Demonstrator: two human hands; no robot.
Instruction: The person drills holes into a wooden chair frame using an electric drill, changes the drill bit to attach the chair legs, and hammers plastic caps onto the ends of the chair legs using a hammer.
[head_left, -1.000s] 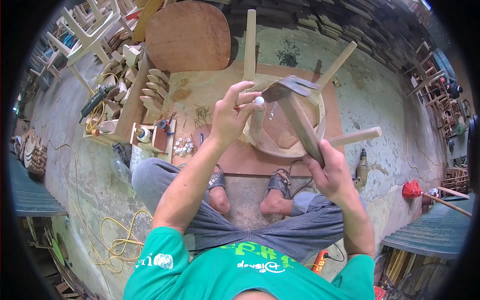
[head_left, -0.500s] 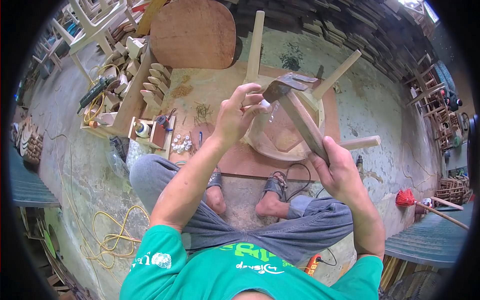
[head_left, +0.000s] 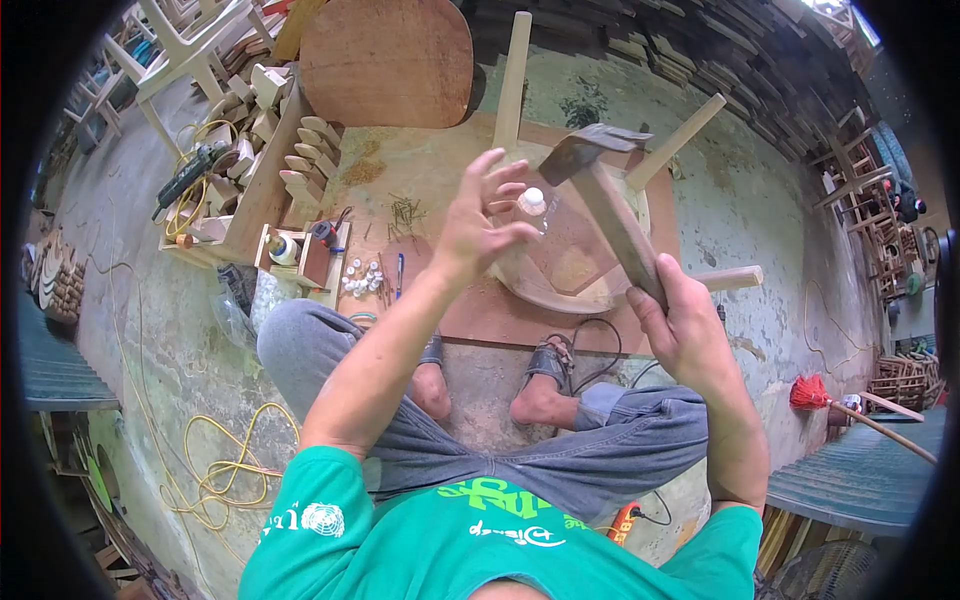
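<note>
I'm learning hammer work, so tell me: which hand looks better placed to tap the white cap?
Probably the right hand: it grips the hammer by the handle, with the metal end near the white cap in this view. The left hand is open beside the cap, holding no tool.

A single head-worn view, faced forward and steeply down.
The scene is viewed from above the wearer's chest, with the green shirt (head_left: 400, 545) shown nearest, along the bottom edge; the left hand (head_left: 475, 225) and right hand (head_left: 688, 325) are framed close by, near the centre, and the floor board (head_left: 465, 310) is seen beyond and below them. Stacked timber (head_left: 715, 65) is taken in farther off at the top, while straight lines are bent and the corners darkened by a very wide lens.
</note>
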